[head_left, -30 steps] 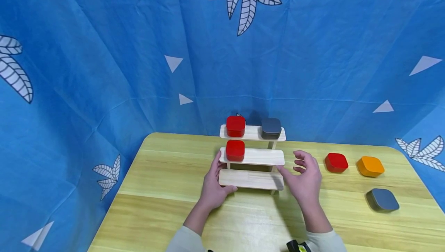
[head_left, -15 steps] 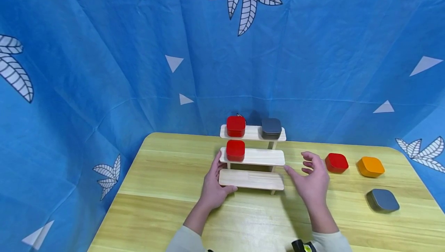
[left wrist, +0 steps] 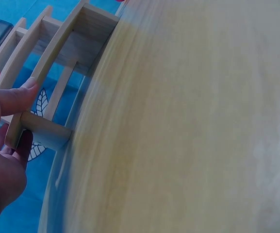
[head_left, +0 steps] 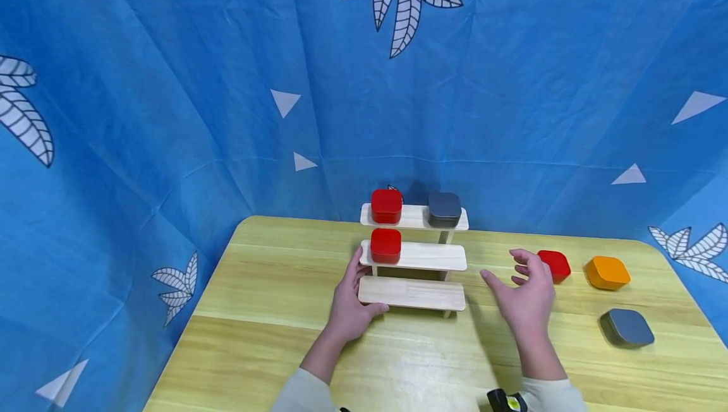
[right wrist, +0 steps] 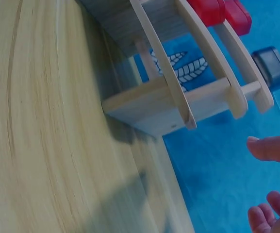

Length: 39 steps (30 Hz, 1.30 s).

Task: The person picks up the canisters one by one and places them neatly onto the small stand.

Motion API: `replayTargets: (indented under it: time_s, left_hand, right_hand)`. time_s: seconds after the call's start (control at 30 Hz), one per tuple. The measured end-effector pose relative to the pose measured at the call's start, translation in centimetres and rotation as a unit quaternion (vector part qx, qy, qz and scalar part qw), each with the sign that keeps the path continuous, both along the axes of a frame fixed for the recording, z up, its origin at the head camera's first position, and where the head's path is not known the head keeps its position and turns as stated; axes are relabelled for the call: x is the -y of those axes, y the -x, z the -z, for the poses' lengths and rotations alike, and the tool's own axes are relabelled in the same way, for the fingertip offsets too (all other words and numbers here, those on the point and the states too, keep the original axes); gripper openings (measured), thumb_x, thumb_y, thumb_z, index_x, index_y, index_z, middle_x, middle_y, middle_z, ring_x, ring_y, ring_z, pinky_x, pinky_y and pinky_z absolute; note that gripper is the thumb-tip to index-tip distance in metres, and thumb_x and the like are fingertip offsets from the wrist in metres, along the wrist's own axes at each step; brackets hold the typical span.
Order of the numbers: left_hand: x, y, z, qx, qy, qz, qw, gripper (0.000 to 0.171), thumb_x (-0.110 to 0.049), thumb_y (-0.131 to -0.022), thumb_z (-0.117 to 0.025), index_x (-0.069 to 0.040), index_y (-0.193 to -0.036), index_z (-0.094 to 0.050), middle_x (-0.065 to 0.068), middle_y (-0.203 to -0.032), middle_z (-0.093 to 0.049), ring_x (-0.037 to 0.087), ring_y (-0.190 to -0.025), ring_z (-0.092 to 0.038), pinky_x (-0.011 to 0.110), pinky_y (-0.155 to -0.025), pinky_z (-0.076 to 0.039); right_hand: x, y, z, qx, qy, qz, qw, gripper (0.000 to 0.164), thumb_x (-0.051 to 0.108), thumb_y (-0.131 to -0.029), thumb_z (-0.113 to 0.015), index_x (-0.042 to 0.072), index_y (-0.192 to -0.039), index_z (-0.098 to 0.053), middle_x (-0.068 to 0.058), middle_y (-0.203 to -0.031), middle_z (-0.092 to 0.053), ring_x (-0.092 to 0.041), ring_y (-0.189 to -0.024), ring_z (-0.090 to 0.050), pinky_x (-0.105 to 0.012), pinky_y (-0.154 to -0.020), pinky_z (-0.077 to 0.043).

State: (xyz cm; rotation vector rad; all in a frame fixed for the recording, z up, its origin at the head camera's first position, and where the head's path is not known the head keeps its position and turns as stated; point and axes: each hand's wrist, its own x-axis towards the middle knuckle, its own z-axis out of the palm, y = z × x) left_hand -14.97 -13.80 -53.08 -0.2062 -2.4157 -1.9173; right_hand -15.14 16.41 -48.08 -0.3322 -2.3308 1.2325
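A three-step wooden shelf (head_left: 412, 293) stands on the table. My left hand (head_left: 348, 311) grips its left end, the thumb on the lowest step (left wrist: 57, 48) and the fingers round behind. On the top step sit a red box (head_left: 386, 207) and a dark grey box (head_left: 444, 210), both small with rounded corners. A second red box (head_left: 385, 247) rests at the left of the middle step. My right hand (head_left: 530, 301) hovers right of the shelf, holding nothing, thumb and fingers apart. Its fingers partly cover a red box (head_left: 558, 266) on the table.
Farther right on the wooden table (head_left: 273, 311) lie an orange box (head_left: 607, 273) and a dark grey box (head_left: 627, 328). A blue cloth (head_left: 227, 83) with leaf and triangle prints hangs behind the table and along its left side.
My right hand has moved right, away from the shelf's right end towards the red box on the table. The left hand and the shelf have stayed put.
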Motion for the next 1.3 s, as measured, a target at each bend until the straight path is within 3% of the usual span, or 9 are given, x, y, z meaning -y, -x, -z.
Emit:
replayTargets:
  time_s: [0.3, 0.6, 0.87, 1.13, 1.3]
  left_hand:
    - [0.0, 0.0, 0.0, 0.006, 0.005, -0.004, 1.0000, 0.124, 0.008, -0.070, -0.087, -0.041, -0.159, -0.016, -0.001, -0.143, -0.048, 0.017, -0.130, -0.046, 0.029, -0.104, -0.042]
    - [0.0, 0.0, 0.1, 0.002, -0.001, -0.003, 1.0000, 0.124, 0.010, -0.069, -0.086, -0.038, -0.159, -0.017, 0.000, -0.142, -0.048, 0.020, -0.131, -0.046, 0.030, -0.103, -0.044]
    - [0.0, 0.0, -0.1, -0.001, 0.000, -0.004, 1.0000, 0.123, 0.009, -0.068, -0.087, -0.036, -0.160, -0.017, 0.001, -0.143, -0.048, 0.021, -0.131, -0.046, 0.031, -0.104, -0.043]
    - [0.0, 0.0, -0.1, 0.012, 0.018, -0.008, 0.9997, 0.126, 0.006, -0.069, -0.088, -0.043, -0.158, -0.015, -0.004, -0.143, -0.048, 0.016, -0.130, -0.046, 0.026, -0.102, -0.044]
    - [0.0, 0.0, -0.1, 0.007, 0.015, -0.005, 0.9999, 0.125, 0.007, -0.069, -0.088, -0.041, -0.159, -0.015, -0.002, -0.141, -0.049, 0.017, -0.130, -0.047, 0.027, -0.102, -0.044]
  right_hand:
    - [-1.9, 0.3, 0.6, 0.001, -0.005, 0.024, 1.000, 0.060, 0.010, -0.072, -0.091, 0.001, -0.123, -0.061, -0.016, -0.115, -0.055, -0.034, -0.103, -0.057, -0.008, -0.076, -0.040]
    - [-3.2, 0.5, 0.8, 0.001, -0.018, 0.035, 0.999, 0.062, 0.013, -0.072, -0.091, 0.001, -0.124, -0.060, -0.019, -0.112, -0.055, -0.037, -0.097, -0.058, -0.011, -0.073, -0.040]
    - [-4.6, 0.8, 0.8, 0.038, -0.020, 0.046, 0.998, 0.062, 0.017, -0.077, -0.088, 0.001, -0.129, -0.058, -0.019, -0.120, -0.054, -0.035, -0.102, -0.056, -0.018, -0.073, -0.040]
    - [-5.6, 0.5, 0.9, 0.079, -0.002, 0.049, 0.996, 0.065, 0.022, -0.080, -0.086, 0.004, -0.134, -0.055, -0.018, -0.129, -0.050, -0.035, -0.106, -0.056, -0.017, -0.072, -0.042]
    - [-6.0, 0.5, 1.3, 0.083, -0.007, 0.059, 0.995, 0.066, 0.023, -0.080, -0.085, 0.004, -0.135, -0.054, -0.019, -0.128, -0.050, -0.036, -0.106, -0.055, -0.023, -0.072, -0.043]
